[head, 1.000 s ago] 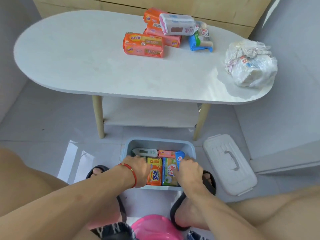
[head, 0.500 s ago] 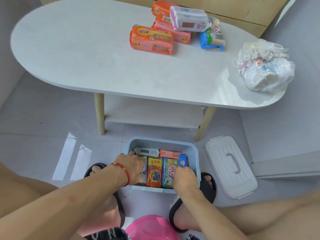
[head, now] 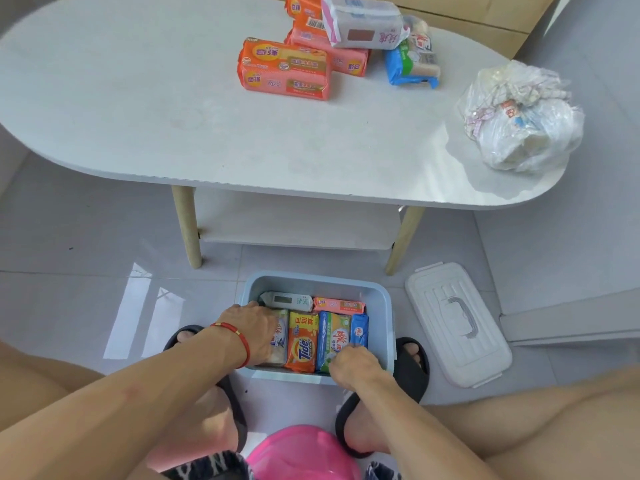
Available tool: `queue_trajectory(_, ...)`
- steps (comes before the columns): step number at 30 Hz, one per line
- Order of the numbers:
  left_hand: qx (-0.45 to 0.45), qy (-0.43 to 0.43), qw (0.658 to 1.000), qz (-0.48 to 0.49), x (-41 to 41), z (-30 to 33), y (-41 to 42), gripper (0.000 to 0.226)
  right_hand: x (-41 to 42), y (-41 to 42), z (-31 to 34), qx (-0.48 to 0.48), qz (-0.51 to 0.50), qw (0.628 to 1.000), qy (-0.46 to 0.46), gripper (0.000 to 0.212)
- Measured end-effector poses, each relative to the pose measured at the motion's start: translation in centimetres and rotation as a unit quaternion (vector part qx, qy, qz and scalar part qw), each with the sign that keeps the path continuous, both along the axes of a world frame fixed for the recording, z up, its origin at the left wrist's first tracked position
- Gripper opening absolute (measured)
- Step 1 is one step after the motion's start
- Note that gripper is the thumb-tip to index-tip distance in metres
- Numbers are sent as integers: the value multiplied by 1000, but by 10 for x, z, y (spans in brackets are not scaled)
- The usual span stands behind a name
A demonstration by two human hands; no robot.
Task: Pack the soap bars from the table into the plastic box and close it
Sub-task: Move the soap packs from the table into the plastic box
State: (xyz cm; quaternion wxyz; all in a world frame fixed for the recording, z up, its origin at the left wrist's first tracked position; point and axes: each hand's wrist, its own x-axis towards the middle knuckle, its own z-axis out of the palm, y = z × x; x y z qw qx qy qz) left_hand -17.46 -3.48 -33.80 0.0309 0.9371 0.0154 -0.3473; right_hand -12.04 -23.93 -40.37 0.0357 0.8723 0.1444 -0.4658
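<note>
A light blue plastic box (head: 381, 296) stands open on the floor between my feet. Several wrapped soap bars lie packed in it: an orange Tide bar (head: 304, 344), a green and white bar (head: 334, 336), a blue soap bar (head: 359, 329), a pink bar (head: 339, 305) and a grey-white bar (head: 287, 300). My left hand (head: 254, 332) lies spread over a white bar (head: 281, 341) at the box's left side. My right hand (head: 353, 363) is curled on the near end of the blue soap bar. The white lid (head: 457, 323) lies on the floor to the right.
On the white oval table (head: 138, 116) sit an orange soap pack (head: 284, 69), a pink pack (head: 332, 55), a white pack (head: 363, 22), a blue pack (head: 410, 65) and a crumpled plastic bag (head: 523, 119). A pink stool (head: 304, 452) is beneath me.
The blue bar has gone from upright in my right hand down flat into the box's right side. My right hand has slid back to the near wall. My left hand has stayed put.
</note>
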Motion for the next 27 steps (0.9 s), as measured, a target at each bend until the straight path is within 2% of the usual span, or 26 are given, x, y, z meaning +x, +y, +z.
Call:
queue_trajectory(2, 0, -5, 1000, 5, 0, -1, 0, 42, 1, 0, -3, -4, -4, 1000, -29, 38)
queue_trajectory(4, -1, -13, 1000, 8, 0, -1, 0, 40, 0, -2, -9, 11, -7, 996, -85, 48)
queue_trajectory(6, -3, -7, 1000, 13, -1, 2, 0, 39, -1, -2, -8, 22, 15, 997, -68, 58)
queue_trajectory(10, -2, 32, 999, 2, 2, 13, -4, 41, 6, -2, 5, 5, 125, 992, -14, 51)
queue_trajectory(13, 4, 19, 999, -33, 13, 38, -9, 38, 15, -5, 23, 37, 76, 995, -47, 44)
queue_trajectory(15, -4, -49, 998, -42, 25, 68, -13, 31, 26, -4, 46, 96, -2, 992, -87, 34)
queue_trajectory(19, -89, -221, 971, 0, 53, 145, -9, 25, 49, 16, 124, 266, -58, 951, -148, 26)
queue_trajectory(21, -158, -301, 940, 26, 64, 178, 0, 33, 56, 23, 172, 343, -14, 923, -174, 16)
queue_trajectory(23, -210, -407, 887, 62, 78, 210, 12, 37, 70, 23, 224, 410, 31, 884, -224, 11)
queue_trajectory(25, -224, -486, 841, 86, 94, 226, 22, 34, 91, 19, 261, 447, 55, 850, -274, 11)
queue_trajectory(27, -206, -526, 817, 114, 117, 232, 34, 32, 126, 23, 284, 453, 53, 833, -315, 9)
